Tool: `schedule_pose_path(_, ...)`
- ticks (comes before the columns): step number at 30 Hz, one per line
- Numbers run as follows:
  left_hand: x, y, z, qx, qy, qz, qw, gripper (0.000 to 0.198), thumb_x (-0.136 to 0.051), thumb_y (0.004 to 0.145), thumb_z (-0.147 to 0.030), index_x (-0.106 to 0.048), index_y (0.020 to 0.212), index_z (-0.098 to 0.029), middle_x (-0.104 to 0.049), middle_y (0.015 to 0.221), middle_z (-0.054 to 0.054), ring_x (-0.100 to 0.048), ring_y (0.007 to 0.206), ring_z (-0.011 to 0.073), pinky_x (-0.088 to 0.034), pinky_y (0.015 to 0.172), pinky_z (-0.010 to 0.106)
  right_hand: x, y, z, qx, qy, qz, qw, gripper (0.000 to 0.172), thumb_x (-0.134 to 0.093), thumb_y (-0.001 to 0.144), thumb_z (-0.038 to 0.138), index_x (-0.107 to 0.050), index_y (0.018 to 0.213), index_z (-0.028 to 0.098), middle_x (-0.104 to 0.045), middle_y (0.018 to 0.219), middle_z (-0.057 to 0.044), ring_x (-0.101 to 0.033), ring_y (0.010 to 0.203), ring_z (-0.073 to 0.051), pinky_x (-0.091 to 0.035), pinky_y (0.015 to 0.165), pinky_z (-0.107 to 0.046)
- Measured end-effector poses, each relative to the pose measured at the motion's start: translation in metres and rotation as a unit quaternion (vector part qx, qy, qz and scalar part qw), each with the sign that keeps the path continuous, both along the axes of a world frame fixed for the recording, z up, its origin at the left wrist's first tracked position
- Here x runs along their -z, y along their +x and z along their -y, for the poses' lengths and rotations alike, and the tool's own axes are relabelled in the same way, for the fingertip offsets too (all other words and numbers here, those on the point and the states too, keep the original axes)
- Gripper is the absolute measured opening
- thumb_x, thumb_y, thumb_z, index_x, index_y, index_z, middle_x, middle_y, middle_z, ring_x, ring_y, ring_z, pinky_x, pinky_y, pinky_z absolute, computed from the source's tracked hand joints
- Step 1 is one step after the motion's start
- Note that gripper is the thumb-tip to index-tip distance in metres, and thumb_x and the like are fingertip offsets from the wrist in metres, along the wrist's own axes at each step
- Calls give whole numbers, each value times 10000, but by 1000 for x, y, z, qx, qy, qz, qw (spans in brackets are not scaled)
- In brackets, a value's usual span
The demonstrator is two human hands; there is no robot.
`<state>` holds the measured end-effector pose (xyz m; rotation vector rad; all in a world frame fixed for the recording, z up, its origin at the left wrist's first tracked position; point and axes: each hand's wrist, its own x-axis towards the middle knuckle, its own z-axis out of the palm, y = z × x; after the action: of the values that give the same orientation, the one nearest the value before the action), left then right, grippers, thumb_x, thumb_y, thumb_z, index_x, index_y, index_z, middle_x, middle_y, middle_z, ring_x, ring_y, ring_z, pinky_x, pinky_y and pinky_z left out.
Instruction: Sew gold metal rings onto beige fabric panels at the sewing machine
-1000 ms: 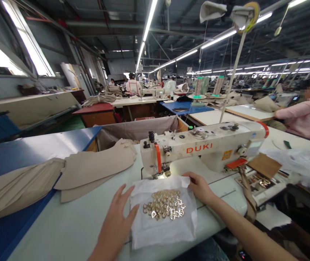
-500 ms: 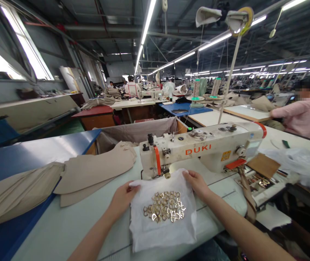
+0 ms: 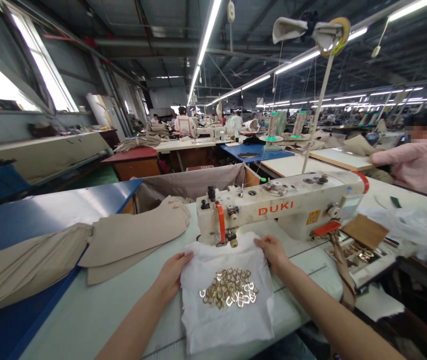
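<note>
A white cloth [image 3: 228, 320] lies on the pale table [image 3: 97, 315] in front of the DUKI sewing machine [image 3: 284, 205]. On the cloth sits a heap of several small gold metal rings [image 3: 229, 293]. My left hand [image 3: 172, 272] grips the cloth's far left corner with curled fingers. My right hand [image 3: 273, 252] pinches its far right corner, just under the machine's needle area.
Beige fabric pieces [image 3: 131, 235] are stacked to the left, over a blue table [image 3: 29, 215]. A brown strap [image 3: 343, 272] and more gold hardware [image 3: 359, 252] lie right of the machine. A person in pink [image 3: 419, 160] works at the right. Other stations stand behind.
My left hand went from lying flat beside the cloth to gripping its far left corner. Both hands now hold the far corners, and the cloth sits slightly nearer the machine.
</note>
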<state>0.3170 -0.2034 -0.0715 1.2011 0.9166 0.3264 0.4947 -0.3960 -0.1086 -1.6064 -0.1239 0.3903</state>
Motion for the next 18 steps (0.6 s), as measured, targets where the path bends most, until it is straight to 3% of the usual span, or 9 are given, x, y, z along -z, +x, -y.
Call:
schedule_pose_path(4, 1, -10, 3, -27, 35, -15, 999, 342, -714, 673, -305, -563, 934, -144, -689, 743, 47, -600, 527, 137, -432, 450, 222, -3, -1, 4, -4, -1, 59, 998, 319, -647, 561, 407, -386, 542, 226, -331, 445, 96, -308, 420, -80, -236, 407, -215)
schedule_pose_path(9, 1, -32, 8, -35, 193, -10, 981, 497, -712, 575, -344, -508, 1007, -207, -675, 930, 40, -645, 659, 164, -481, 568, 259, -6, -7, 18, -68, -8, 137, 988, 241, -610, 625, 425, -575, 661, 189, -467, 521, 51, -416, 484, -113, -341, 471, -235)
schedule_pose_path(11, 0, -38, 10, 5, 216, -2, 976, 468, -693, 568, -375, -522, 973, -212, -685, 906, 32, -649, 669, 176, -492, 613, 281, -8, -12, 25, -102, -20, 165, 981, 265, -615, 649, 393, -656, 797, 177, -572, 617, 15, -499, 558, -142, -409, 539, -257)
schedule_pose_path(15, -1, -38, 13, 99, 233, -55, 966, 418, -627, 613, -408, -578, 971, -199, -639, 601, -32, -607, 567, 178, -451, 548, 272, -13, -20, 35, -157, -59, 224, 960, 407, -658, 587, 180, -689, 993, 183, -675, 955, -52, -591, 806, -197, -467, 754, -308)
schedule_pose_path(18, -3, -31, 10, 130, 244, -89, 957, 511, -621, 586, -322, -585, 1075, -177, -645, 614, -37, -607, 578, 180, -442, 547, 267, -18, -21, 37, -179, -98, 261, 943, 512, -594, 570, 46, -686, 1052, 190, -673, 964, -52, -589, 819, -192, -462, 781, -308)
